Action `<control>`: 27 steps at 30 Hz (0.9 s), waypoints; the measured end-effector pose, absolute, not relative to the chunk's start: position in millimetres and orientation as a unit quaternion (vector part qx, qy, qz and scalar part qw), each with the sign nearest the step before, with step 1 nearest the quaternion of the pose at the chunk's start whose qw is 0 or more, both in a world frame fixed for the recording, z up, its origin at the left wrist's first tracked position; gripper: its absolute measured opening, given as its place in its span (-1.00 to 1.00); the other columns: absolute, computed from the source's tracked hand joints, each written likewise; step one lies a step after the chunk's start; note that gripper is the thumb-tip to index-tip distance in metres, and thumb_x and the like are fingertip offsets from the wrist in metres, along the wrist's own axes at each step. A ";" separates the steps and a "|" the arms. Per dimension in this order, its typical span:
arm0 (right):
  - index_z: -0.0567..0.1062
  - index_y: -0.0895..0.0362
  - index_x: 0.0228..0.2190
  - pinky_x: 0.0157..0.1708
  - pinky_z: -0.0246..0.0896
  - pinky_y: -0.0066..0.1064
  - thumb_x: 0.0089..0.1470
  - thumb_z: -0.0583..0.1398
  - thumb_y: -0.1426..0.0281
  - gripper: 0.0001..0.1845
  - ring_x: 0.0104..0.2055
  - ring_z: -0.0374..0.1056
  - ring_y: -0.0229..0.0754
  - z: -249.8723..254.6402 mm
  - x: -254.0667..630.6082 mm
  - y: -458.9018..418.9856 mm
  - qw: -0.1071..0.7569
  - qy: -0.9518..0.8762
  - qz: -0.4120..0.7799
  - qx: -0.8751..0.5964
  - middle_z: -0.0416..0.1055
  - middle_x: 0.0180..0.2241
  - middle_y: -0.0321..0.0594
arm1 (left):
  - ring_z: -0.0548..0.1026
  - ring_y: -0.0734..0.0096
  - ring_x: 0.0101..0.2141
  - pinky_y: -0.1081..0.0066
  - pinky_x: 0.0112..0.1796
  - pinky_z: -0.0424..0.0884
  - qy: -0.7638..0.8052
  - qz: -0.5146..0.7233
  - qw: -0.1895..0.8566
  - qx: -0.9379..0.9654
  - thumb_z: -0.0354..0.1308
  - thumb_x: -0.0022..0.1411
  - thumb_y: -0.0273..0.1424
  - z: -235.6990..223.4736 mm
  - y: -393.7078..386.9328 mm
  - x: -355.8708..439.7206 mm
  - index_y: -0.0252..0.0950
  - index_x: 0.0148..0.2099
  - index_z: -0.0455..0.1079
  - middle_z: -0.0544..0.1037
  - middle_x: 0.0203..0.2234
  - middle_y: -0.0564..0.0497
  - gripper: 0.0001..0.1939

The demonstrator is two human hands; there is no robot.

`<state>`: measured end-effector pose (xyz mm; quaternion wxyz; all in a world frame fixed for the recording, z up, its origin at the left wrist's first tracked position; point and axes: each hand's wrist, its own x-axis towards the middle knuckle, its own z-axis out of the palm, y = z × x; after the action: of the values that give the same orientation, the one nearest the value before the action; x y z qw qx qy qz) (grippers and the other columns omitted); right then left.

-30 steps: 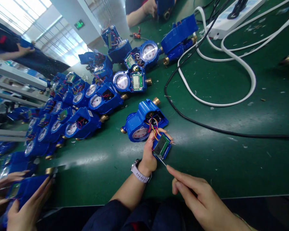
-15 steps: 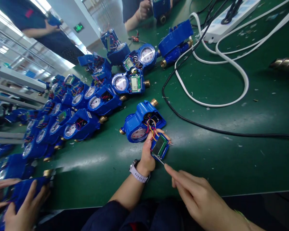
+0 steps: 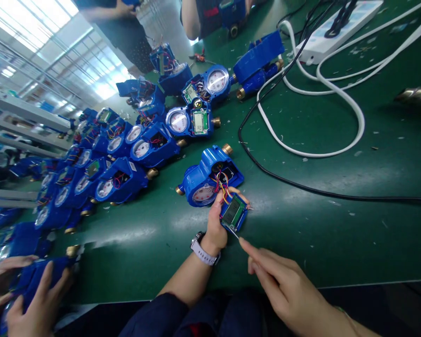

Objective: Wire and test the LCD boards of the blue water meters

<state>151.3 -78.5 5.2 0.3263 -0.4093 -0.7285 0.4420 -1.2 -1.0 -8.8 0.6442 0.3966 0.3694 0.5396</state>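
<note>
Little has changed: your left hand (image 3: 216, 230) still grips the LCD board (image 3: 233, 211) beside the water meter (image 3: 210, 161) on the tabletop (image 3: 301, 234), your right hand (image 3: 284, 278) still pinching a thin metal tool (image 3: 234, 232) at the board's edge, this step seemingly unfinished.

LCD bd (image 3: 232, 211) in L fingers (image 3: 216, 209)

Open tabletop (image 3: 351, 243) lies right of the right hand (image 3: 286, 283); a black cable (image 3: 323, 194) bars the way beyond; leftward, blurred meters (image 3: 91, 177) seem tightly packed.

left hand (image 3: 216, 230) cupped; right hand (image 3: 284, 281) pinching (index finger (image 3: 255, 250) outstretched toward left hand)
</note>
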 end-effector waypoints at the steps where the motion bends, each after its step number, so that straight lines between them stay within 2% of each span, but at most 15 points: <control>1: 0.33 0.27 0.16 -0.46 0.40 -0.46 0.24 -0.08 0.58 -0.50 -0.45 0.41 -0.25 2.4 153.4 -77.9 0.316 -0.776 0.371 -0.399 0.46 -0.36 -0.15 | 0.47 0.20 -0.26 0.25 -0.13 0.37 0.367 0.540 0.646 0.396 -0.10 0.31 -0.01 -9.3 -1.1 -1.6 -0.36 -0.03 0.29 0.50 -0.28 -0.13 -0.49; 3: 0.32 0.31 0.16 -0.56 0.39 -0.41 0.16 -0.11 0.66 -0.43 -0.49 0.41 -0.20 -2.4 157.5 -77.0 0.282 -0.842 0.250 -0.385 0.47 -0.29 -0.06 | 0.47 0.21 -0.25 0.26 -0.12 0.37 0.365 0.541 0.646 0.396 -0.09 0.31 -0.01 -10.3 -1.1 -2.6 -0.36 -0.03 0.30 0.49 -0.27 -0.14 -0.50; 5: 0.31 0.32 0.17 -0.58 0.39 -0.37 0.14 -0.12 0.67 -0.41 -0.48 0.42 -0.16 -3.3 159.6 -76.4 0.275 -0.853 0.234 -0.376 0.47 -0.27 -0.03 | 0.46 0.21 -0.25 0.26 -0.12 0.36 0.363 0.542 0.646 0.396 -0.09 0.31 -0.01 -11.3 -1.2 -3.7 -0.36 -0.04 0.30 0.49 -0.27 -0.14 -0.50; 7: 0.32 0.27 0.17 -0.44 0.43 -0.36 0.22 -0.10 0.58 -0.47 -0.39 0.44 -0.16 0.8 158.6 -75.8 0.295 -0.801 0.353 -0.382 0.46 -0.30 -0.07 | 0.46 0.22 -0.25 0.26 -0.12 0.36 0.361 0.546 0.646 0.392 -0.09 0.32 -0.02 -12.1 -1.4 -4.8 -0.36 -0.04 0.31 0.49 -0.27 -0.14 -0.51; 9: 0.34 0.19 0.17 -0.49 0.37 -0.46 0.30 -0.05 0.42 -0.54 -0.47 0.37 -0.28 8.2 155.7 -74.8 0.293 -0.665 0.556 -0.404 0.42 -0.37 -0.17 | 0.45 0.21 -0.24 0.25 -0.11 0.36 0.357 0.551 0.646 0.388 -0.10 0.32 -0.03 -12.7 -1.8 -5.7 -0.36 -0.04 0.31 0.49 -0.27 -0.15 -0.51; 11: 0.33 0.10 0.18 -0.70 0.12 -0.60 0.31 -0.01 0.26 -0.54 -0.66 0.17 -0.44 15.7 153.0 -73.5 0.257 -0.479 0.736 -0.403 0.37 -0.40 -0.26 | 0.45 0.21 -0.23 0.25 -0.10 0.36 0.354 0.554 0.647 0.385 -0.10 0.32 -0.04 -12.9 -1.9 -6.3 -0.37 -0.04 0.31 0.49 -0.27 -0.15 -0.51; 13: 0.32 0.05 0.18 -0.81 -0.16 -0.64 0.27 0.05 0.17 -0.51 -0.74 -0.02 -0.54 20.6 151.7 -72.1 0.230 -0.332 0.833 -0.378 0.34 -0.37 -0.29 | 0.45 0.21 -0.24 0.25 -0.11 0.36 0.352 0.556 0.650 0.381 -0.09 0.32 -0.04 -12.8 -1.5 -6.7 -0.37 -0.04 0.31 0.49 -0.28 -0.15 -0.52; 15: 0.35 0.02 0.15 -0.81 -0.22 -0.66 0.22 0.12 0.14 -0.50 -0.75 -0.03 -0.57 22.4 152.5 -70.7 0.232 -0.254 0.870 -0.354 0.32 -0.35 -0.31 | 0.46 0.22 -0.24 0.25 -0.11 0.37 0.352 0.554 0.651 0.381 -0.08 0.31 -0.04 -12.7 -0.8 -7.1 -0.37 -0.05 0.31 0.50 -0.28 -0.15 -0.52; 17: 0.37 0.02 0.13 -0.81 -0.22 -0.66 0.20 0.15 0.14 -0.50 -0.74 -0.03 -0.57 22.8 154.7 -68.6 0.233 -0.227 0.878 -0.350 0.31 -0.36 -0.32 | 0.46 0.21 -0.24 0.24 -0.11 0.37 0.349 0.553 0.653 0.382 -0.07 0.30 -0.03 -12.8 -0.1 -7.8 -0.37 -0.05 0.32 0.50 -0.28 -0.15 -0.52; 20: 0.32 0.05 0.17 -0.78 -0.19 -0.64 0.23 0.09 0.15 -0.48 -0.74 -0.01 -0.56 24.7 160.1 -63.9 0.212 -0.284 0.866 -0.353 0.34 -0.34 -0.29 | 0.47 0.20 -0.24 0.24 -0.12 0.38 0.344 0.547 0.664 0.377 -0.08 0.31 -0.04 -12.5 0.3 -9.4 -0.37 -0.04 0.32 0.50 -0.27 -0.16 -0.52; 22: 0.30 0.07 0.18 -0.72 -0.03 -0.61 0.27 0.02 0.20 -0.49 -0.69 0.09 -0.50 27.7 164.1 -60.6 0.197 -0.386 0.818 -0.379 0.37 -0.33 -0.25 | 0.48 0.19 -0.24 0.23 -0.11 0.38 0.340 0.543 0.668 0.377 -0.10 0.33 -0.06 -11.6 0.1 -10.5 -0.38 -0.03 0.32 0.51 -0.28 -0.16 -0.52; 24: 0.34 0.07 0.16 -0.48 0.27 -0.53 0.28 -0.02 0.28 -0.54 -0.50 0.31 -0.38 30.5 167.9 -58.5 0.198 -0.519 0.722 -0.412 0.41 -0.32 -0.22 | 0.49 0.16 -0.23 0.21 -0.10 0.38 0.335 0.538 0.673 0.380 -0.11 0.33 -0.06 -10.1 -0.3 -11.2 -0.39 -0.03 0.32 0.51 -0.28 -0.17 -0.52; 26: 0.35 0.05 0.15 -0.18 0.36 -0.40 0.28 -0.05 0.39 -0.54 -0.25 0.42 -0.26 31.6 171.1 -58.2 0.205 -0.644 0.610 -0.414 0.45 -0.28 -0.21 | 0.50 0.12 -0.20 0.18 -0.09 0.39 0.331 0.528 0.683 0.380 -0.11 0.33 -0.05 -8.5 -0.5 -11.9 -0.38 -0.03 0.32 0.51 -0.27 -0.18 -0.51; 27: 0.34 0.04 0.16 -0.11 0.36 -0.35 0.27 -0.07 0.44 -0.52 -0.17 0.42 -0.22 31.2 172.4 -58.7 0.207 -0.693 0.561 -0.402 0.46 -0.26 -0.21 | 0.50 0.11 -0.19 0.17 -0.09 0.39 0.330 0.522 0.688 0.380 -0.10 0.33 -0.05 -8.0 -0.6 -12.2 -0.38 -0.03 0.32 0.51 -0.26 -0.18 -0.51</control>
<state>172.4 -58.7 31.2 0.2067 -0.4020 -0.6931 0.5614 -12.2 -0.6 -8.0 0.6884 0.3799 0.3299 0.5225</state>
